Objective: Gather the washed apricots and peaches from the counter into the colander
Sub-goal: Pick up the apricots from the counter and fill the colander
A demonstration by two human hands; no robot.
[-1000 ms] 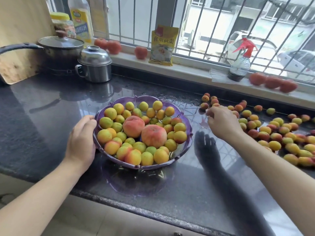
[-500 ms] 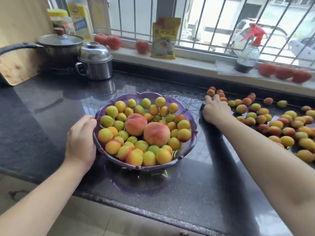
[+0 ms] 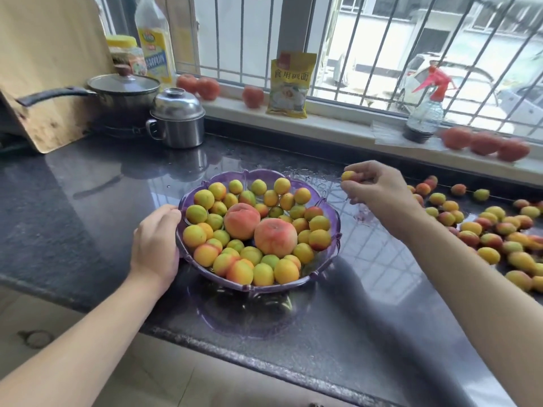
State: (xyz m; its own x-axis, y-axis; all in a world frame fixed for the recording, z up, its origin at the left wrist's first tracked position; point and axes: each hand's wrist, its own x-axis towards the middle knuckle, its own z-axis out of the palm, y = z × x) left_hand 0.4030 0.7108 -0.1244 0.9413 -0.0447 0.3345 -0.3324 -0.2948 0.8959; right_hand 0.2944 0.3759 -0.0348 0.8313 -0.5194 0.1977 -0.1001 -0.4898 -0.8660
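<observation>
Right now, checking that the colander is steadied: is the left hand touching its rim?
Touching. The head view shows the left hand with its fingertips against the purple colander rim on its left side, no gap visible.

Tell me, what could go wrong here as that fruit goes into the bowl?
The colander is already heaped, so the apricot pinched in the right hand might roll off the pile. The counter looks wet, so the bowl could slide, though the left hand steadies its rim.

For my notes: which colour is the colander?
Translucent purple; the colander shows best in the head view, the only one, with the left hand at its rim.
</observation>
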